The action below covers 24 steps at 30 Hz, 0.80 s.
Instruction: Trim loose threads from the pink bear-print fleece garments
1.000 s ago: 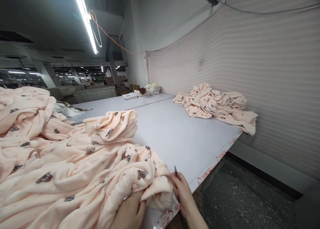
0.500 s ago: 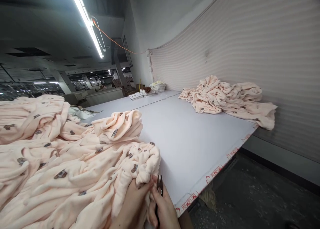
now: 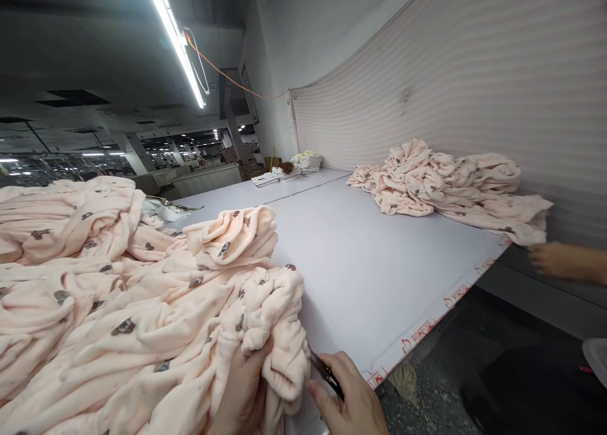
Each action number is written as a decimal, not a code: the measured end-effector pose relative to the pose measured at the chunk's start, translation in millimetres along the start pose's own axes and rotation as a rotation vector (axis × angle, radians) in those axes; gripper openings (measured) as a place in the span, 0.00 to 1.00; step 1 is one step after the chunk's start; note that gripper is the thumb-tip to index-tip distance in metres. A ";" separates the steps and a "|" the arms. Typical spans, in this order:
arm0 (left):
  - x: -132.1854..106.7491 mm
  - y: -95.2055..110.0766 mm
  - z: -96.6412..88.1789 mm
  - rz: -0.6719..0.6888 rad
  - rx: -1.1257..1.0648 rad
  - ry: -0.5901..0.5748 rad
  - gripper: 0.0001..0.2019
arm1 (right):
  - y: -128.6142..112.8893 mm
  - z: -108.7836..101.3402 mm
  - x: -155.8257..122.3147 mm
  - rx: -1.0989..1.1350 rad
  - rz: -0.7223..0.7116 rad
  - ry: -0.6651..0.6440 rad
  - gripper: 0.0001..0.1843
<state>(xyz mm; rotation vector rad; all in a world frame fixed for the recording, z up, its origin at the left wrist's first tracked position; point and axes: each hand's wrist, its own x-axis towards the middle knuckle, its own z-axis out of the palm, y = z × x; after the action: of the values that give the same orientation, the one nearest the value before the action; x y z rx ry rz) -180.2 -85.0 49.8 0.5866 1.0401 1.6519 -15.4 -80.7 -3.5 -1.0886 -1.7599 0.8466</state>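
Observation:
A heap of pale pink plush fabric with small brown and grey animal prints spreads over the left of the table. At its near right end my left hand is closed on a gathered, cuff-like end of the plush, its fingertips buried in the folds. Just right of that end, my right hand holds a pair of black thread snips in a closed grip. The snips' tips point up and left, beside the cloth's edge; I cannot tell whether they touch it.
A second pile of the same plush lies at the table's far right. Another person's hand, blurred, reaches in beside it. White stacks stand at the back of the pale table. A striped cloth sheet hangs behind.
My right hand with the snips has moved right, away from my left hand. The gathered end now shows its opening. Another person's arm and a dark shape have appeared on the right.

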 end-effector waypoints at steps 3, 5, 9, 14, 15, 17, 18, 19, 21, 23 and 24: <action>-4.5 1.5 -0.1 -0.005 -0.012 0.013 0.25 | -9.2 -2.2 7.4 -0.188 -0.069 -0.077 0.15; -8.0 2.9 0.8 -0.022 0.007 0.027 0.24 | -17.5 -0.3 9.5 -0.326 -0.106 -0.104 0.16; -12.1 4.3 0.6 -0.018 0.052 0.042 0.25 | -31.7 -2.7 12.2 -0.552 -0.170 -0.138 0.14; -8.7 2.2 -10.4 -0.026 0.058 -0.005 0.22 | -39.5 -10.4 10.0 -0.620 -0.221 -0.108 0.16; -8.2 1.7 -13.0 -0.034 0.057 -0.023 0.21 | -40.2 -9.9 9.0 -0.620 -0.218 -0.106 0.16; -8.4 0.9 -16.7 -0.042 0.053 -0.049 0.20 | -41.2 -6.8 7.2 -0.609 -0.200 -0.110 0.15; -9.2 0.8 -17.6 -0.044 0.050 -0.056 0.20 | -41.6 -4.7 6.6 -0.594 -0.190 -0.115 0.15; -10.4 0.8 -17.9 -0.046 0.049 -0.063 0.20 | -42.1 -2.7 6.2 -0.574 -0.180 -0.118 0.14; -13.2 1.3 -16.9 -0.037 0.048 -0.059 0.19 | -43.1 -0.1 5.5 -0.518 -0.157 -0.119 0.13; -15.8 2.8 -14.9 -0.023 0.046 -0.044 0.18 | -44.2 0.2 5.0 -0.436 -0.123 -0.101 0.13; -16.8 3.9 -13.9 -0.011 0.045 -0.032 0.18 | -44.3 -0.2 4.8 -0.380 -0.096 -0.082 0.13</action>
<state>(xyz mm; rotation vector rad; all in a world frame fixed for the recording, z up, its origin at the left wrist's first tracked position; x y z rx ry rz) -187.6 -105.8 48.1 0.6336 1.0576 1.6080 -30.6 -93.3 36.5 -1.2116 -2.0796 0.5141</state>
